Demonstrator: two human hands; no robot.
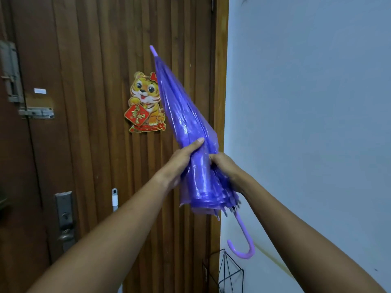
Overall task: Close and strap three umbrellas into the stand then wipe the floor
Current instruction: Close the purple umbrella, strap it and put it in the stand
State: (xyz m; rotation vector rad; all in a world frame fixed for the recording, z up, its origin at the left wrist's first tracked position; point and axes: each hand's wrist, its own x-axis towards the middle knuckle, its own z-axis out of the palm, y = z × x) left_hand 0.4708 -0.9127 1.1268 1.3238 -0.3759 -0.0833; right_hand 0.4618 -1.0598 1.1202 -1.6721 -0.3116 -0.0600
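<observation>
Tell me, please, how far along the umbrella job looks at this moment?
Early. The purple umbrella is folded shut, tip up. Both hands grip its canopy, the left hand and right hand gathering the folds; no fastened strap shows. The wire stand shows no umbrella in its visible part. Strapping, stowing, any other umbrellas and the floor wiping remain.

A translucent purple umbrella (186, 132) with a paler lilac hooked handle (243, 240), against a brown wooden door (95, 60) with vertical grooves. Left of the umbrella, an orange striped tiger sticker (146, 102) holding a red diamond. Right, a pale blue-grey wall (306, 102); below, a black wire stand (228, 271).
</observation>
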